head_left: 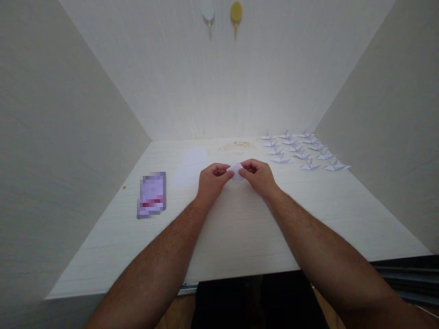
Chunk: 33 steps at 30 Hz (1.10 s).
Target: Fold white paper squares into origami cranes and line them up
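Observation:
A small folded piece of white paper (236, 172) is held a little above the white table, between my two hands. My left hand (213, 181) pinches its left side between thumb and fingers. On the right side, my right hand (258, 177) grips it the same way, with the thumb on the near face. The fingertips behind the paper are partly hidden. Just left of my left hand, flat white paper (190, 165) lies on the table.
Several white paper cranes (297, 150) stand in rows at the back right of the table (240, 237). A pixelated purple device (152, 194) lies at the left, near a small red dot (124, 188). Walls enclose three sides; two hooks (236, 13) hang on the back wall.

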Tool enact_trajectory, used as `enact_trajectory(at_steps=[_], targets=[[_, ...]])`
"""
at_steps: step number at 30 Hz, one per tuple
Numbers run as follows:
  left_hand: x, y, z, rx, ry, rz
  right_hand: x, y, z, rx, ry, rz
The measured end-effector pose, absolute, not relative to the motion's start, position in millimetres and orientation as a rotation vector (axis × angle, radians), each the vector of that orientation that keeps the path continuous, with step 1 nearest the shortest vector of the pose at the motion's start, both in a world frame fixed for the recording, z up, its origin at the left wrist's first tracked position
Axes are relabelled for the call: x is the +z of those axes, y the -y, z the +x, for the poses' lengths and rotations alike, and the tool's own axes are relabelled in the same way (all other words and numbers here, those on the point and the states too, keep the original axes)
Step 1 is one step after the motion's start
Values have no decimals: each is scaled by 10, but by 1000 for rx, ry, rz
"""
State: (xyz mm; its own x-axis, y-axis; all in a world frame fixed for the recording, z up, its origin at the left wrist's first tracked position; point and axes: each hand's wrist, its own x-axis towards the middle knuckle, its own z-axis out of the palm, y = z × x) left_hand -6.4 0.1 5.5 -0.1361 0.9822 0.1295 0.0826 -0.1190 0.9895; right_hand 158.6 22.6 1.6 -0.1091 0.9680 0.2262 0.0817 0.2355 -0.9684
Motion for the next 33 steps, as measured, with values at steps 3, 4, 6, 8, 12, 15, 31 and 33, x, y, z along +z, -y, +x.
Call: enact_trajectory(at_steps=[3, 4, 6, 8, 12, 15, 31, 33], targets=[[51, -4, -59, 1383, -1275, 1225, 4, -227, 1584, 1033, 1438, -1044], [47, -4, -56, 1382, -1263, 1215, 0, -229, 1584, 1029, 1434, -1041], [36, -3, -49, 1372, -1254, 1218, -5, -230, 1587, 1024, 1436, -1043], [26, -1, -43, 1358, -1265, 1245, 2, -225, 1591, 1014, 1460, -1060], [12, 4, -37, 1332, -1276, 1315, 42, -200, 1600, 977, 1535, -1130], [13, 8, -34, 1322, -1218, 1326, 56, -188, 1597, 940, 1563, -1173], [80, 41, -8, 1316, -1220, 1289, 44, -176, 1583, 935, 1551, -1149], [72, 37, -10, 1317, -1217, 1286, 46, -176, 1580, 941, 1543, -1153]])
